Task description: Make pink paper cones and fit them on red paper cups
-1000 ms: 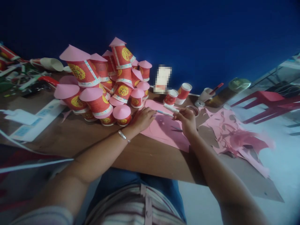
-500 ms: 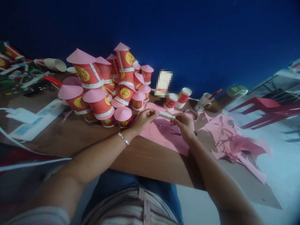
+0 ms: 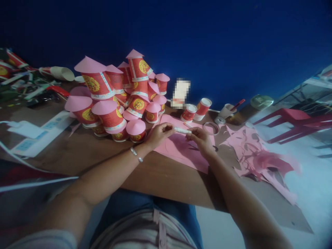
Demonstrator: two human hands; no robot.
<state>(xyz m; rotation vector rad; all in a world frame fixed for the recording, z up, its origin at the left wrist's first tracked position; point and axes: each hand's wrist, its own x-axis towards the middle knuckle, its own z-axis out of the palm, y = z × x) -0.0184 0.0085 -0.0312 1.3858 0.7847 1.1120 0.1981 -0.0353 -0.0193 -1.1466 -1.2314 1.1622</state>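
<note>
Between my two hands is a small white tube [image 3: 182,130] with faint markings, held level above the pink paper; I cannot make out its exact kind. My left hand [image 3: 161,134] is closed, pinching its left end. At the other end, the closed fingers of my right hand [image 3: 202,138] grip it. Below lies a sheet of pink paper [image 3: 178,152] with a curved line on it. Dark scissors [image 3: 194,148] rest on that sheet, partly hidden by my right hand.
Stacked red paper cups with pink cone tops [image 3: 109,114] stand to the left. Two red cups [image 3: 203,108] and a tape roll [image 3: 212,128] sit behind my right hand. Pink paper scraps [image 3: 249,148] cover the right side. A white power strip [image 3: 44,133] lies at left.
The tube has tilted slightly closer to level, and my fingers have shifted a little on it. My left hand sits marginally lower in view. The other things stay in place.
</note>
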